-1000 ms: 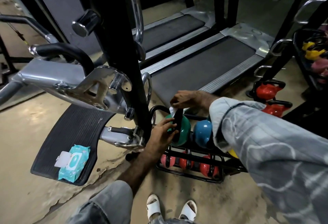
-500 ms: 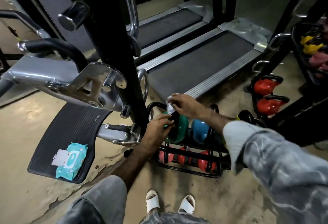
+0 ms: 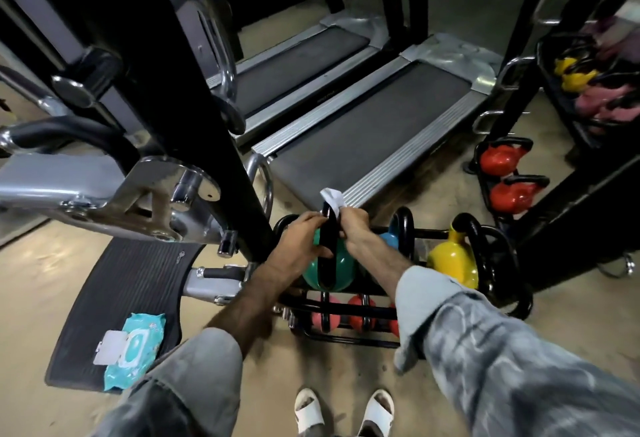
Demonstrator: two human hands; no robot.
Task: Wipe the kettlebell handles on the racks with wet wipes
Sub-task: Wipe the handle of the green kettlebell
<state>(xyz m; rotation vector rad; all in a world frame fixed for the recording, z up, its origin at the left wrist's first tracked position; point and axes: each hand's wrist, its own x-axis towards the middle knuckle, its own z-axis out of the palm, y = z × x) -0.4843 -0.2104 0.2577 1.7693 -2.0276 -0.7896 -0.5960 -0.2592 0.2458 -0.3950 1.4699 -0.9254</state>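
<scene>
A green kettlebell [image 3: 341,268] with a black handle [image 3: 328,246] sits on the top shelf of a low black rack [image 3: 346,306] on the floor. My left hand [image 3: 299,237] grips the left side of that handle. My right hand [image 3: 353,225] pinches a white wet wipe [image 3: 333,199] against the handle's top right. A blue kettlebell [image 3: 389,239] and a yellow kettlebell [image 3: 452,261] stand to the right on the same shelf. Red kettlebells [image 3: 360,312] fill the lower shelf.
A teal wet wipe pack [image 3: 133,346] with its lid open lies on a black rubber footplate [image 3: 128,284] at left. A black machine post [image 3: 194,100] rises beside the rack. Two treadmills [image 3: 363,128] lie behind. Another rack at right holds red kettlebells [image 3: 504,173].
My right hand has carried the wipe up to the top of the green kettlebell's handle, and my left hand has shifted higher on the handle. The camera has moved closer and lower.
</scene>
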